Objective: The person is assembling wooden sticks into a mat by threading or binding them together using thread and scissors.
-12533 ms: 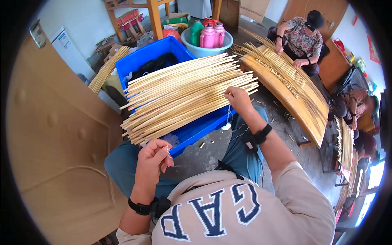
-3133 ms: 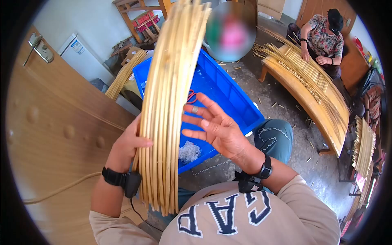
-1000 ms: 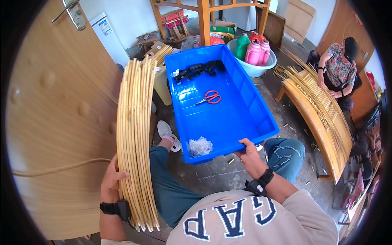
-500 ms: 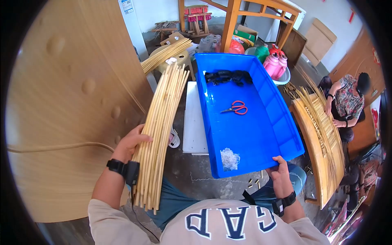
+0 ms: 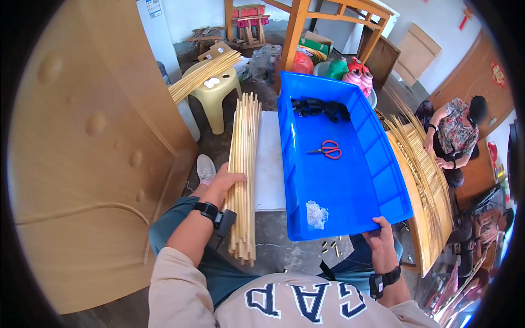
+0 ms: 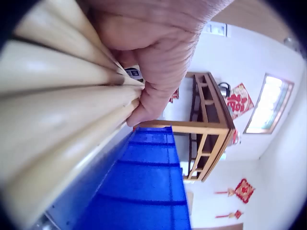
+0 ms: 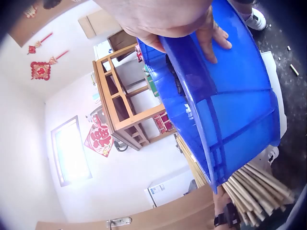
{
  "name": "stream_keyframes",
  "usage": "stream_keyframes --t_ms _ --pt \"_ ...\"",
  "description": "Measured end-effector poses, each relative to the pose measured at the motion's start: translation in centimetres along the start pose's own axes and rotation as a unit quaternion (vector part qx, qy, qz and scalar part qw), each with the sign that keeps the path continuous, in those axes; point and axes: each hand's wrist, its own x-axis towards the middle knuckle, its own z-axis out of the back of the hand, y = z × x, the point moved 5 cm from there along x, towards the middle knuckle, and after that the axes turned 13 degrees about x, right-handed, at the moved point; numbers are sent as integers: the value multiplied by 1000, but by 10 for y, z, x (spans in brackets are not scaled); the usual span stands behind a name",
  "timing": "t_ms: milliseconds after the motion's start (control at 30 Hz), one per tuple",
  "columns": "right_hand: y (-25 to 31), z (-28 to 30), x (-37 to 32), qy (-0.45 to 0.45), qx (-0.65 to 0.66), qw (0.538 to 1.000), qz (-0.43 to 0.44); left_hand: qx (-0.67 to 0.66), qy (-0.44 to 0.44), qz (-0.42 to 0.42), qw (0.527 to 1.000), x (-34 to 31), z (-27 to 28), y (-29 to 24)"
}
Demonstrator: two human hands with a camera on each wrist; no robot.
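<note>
My left hand [image 5: 227, 181] grips a bundle of pale sticks [image 5: 244, 158], held nearly upright left of the blue tub [image 5: 350, 191]; the left wrist view shows the thumb [image 6: 153, 96] over the sticks [image 6: 57, 110]. My right hand [image 5: 381, 241] holds the tub's near right corner, thumb on the rim and fingers against the outer wall, as the right wrist view shows beside the tub [image 7: 244, 110]. Inside the tub lie red-handled scissors [image 5: 330, 150], a clump of white thread [image 5: 316, 215] and black items [image 5: 321, 108].
A white board [image 5: 269, 164] lies between sticks and tub. Behind stands a cream stool [image 5: 213, 104] with more sticks on it. A wooden door [image 5: 82, 164] is at left. At right a person [image 5: 456, 131] works at a wooden bench [image 5: 421, 235]. Short stick pieces lie on the floor.
The sticks, earlier across the tub, have been lifted off and carried left. Since half a second ago the bundle has moved rightward and stands more upright. The right hand still holds the tub.
</note>
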Motion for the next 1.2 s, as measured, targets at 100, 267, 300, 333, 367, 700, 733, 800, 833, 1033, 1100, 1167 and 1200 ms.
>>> stream_keyframes --t_ms 100,267,300,333,367,700,733,800,833,1033,1100,1167,1200 --pt "2 9 -4 -26 4 1000 9 171 -140 -50 974 30 -26 40" --pt "6 6 -18 -13 2 1000 17 285 -162 -24 944 70 -59 81" --pt "4 3 -19 -9 -3 1000 15 276 -165 -61 945 79 -58 91" --pt "6 4 -20 -9 -2 1000 16 294 -101 -46 949 69 -66 72" --pt "7 7 -20 -25 -1 999 25 294 -100 -45 949 57 -72 51" --pt "3 9 -25 -29 -6 998 46 -32 121 57 991 59 -151 -16" --pt "3 9 -25 -28 -7 998 48 -67 131 24 989 48 -156 -33" --pt "3 11 -26 -36 -18 998 53 -64 139 10 988 52 -155 -31" --pt "3 10 -28 -34 -19 998 53 -59 147 -2 987 53 -155 -30" --pt "21 11 -52 -38 -11 995 89 -60 122 -58 989 18 -158 -57" --pt "32 7 -64 -41 -26 990 132 -72 114 -86 987 1 -161 -70" --pt "44 9 -65 -21 -32 990 135 -80 106 -120 984 -18 -161 -86" --pt "53 6 -70 -2 -42 989 145 -78 88 -121 986 -28 -162 -91"
